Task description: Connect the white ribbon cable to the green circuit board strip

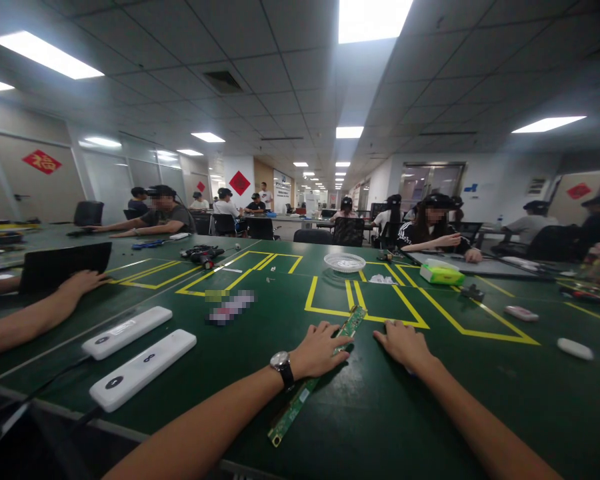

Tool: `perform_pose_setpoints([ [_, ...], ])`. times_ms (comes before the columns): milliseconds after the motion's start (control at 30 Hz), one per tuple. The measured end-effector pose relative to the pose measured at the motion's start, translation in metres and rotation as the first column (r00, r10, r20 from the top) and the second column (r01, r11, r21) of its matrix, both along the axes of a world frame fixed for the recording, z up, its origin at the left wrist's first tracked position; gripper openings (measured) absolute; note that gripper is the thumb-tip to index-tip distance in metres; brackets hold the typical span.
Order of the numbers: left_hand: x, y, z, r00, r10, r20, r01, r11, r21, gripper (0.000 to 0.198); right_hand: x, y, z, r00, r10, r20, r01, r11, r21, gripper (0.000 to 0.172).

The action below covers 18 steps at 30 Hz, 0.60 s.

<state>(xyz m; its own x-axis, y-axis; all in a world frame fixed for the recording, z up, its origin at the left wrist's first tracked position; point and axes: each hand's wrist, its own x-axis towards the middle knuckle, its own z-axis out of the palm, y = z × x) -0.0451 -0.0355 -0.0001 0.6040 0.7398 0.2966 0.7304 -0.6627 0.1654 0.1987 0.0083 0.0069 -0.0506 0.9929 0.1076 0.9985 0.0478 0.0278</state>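
A long, narrow green circuit board (293, 413) lies slantwise on the green table, its near end toward me and its far end pointing right. Across its middle is my left hand (320, 350), with fingers and thumb on either side and a watch on the wrist. The part of the board under the palm is hidden. To the right, apart from the board, my right hand (405, 343) rests palm down on the table with its fingers stretched forward. A small bluish bit shows beneath that hand's edge, too covered to name.
Two white power strips (143, 370) lie to my left, near another person's arm (35, 313) and a black laptop (65, 267). Yellow tape (400, 322) marks rectangles ahead. Farther off are a clear plastic dish (345, 262) and a green-and-white pack (443, 272). People sit around.
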Motion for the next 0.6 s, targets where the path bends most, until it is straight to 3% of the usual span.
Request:
perform_pose_setpoints([
  [200, 0.003, -0.001, 0.001, 1.0, 0.027, -0.002, -0.027, 0.999, 0.045, 0.031, -0.021, -0.007, 0.002, 0.954, 0.289, -0.086, -0.284, 0.957, 0.063, 0.034],
  [333, 0.004, 0.0, 0.001, 0.997, 0.058, 0.046, -0.059, 0.998, 0.015, 0.024, -0.027, -0.009, 0.0, 0.901, 0.415, -0.124, -0.404, 0.909, 0.107, 0.026],
  [433, 0.004, 0.003, 0.0, 0.983, 0.064, 0.171, -0.054, 0.997, -0.061, 0.025, -0.027, -0.009, 0.0, 0.871, 0.467, -0.153, -0.454, 0.884, 0.116, 0.031],
  [600, 0.003, 0.017, -0.005, 0.872, 0.049, 0.487, 0.095, 0.959, -0.266, 0.053, -0.026, -0.009, 0.001, 0.842, 0.507, -0.185, -0.494, 0.862, 0.114, 0.039],
])
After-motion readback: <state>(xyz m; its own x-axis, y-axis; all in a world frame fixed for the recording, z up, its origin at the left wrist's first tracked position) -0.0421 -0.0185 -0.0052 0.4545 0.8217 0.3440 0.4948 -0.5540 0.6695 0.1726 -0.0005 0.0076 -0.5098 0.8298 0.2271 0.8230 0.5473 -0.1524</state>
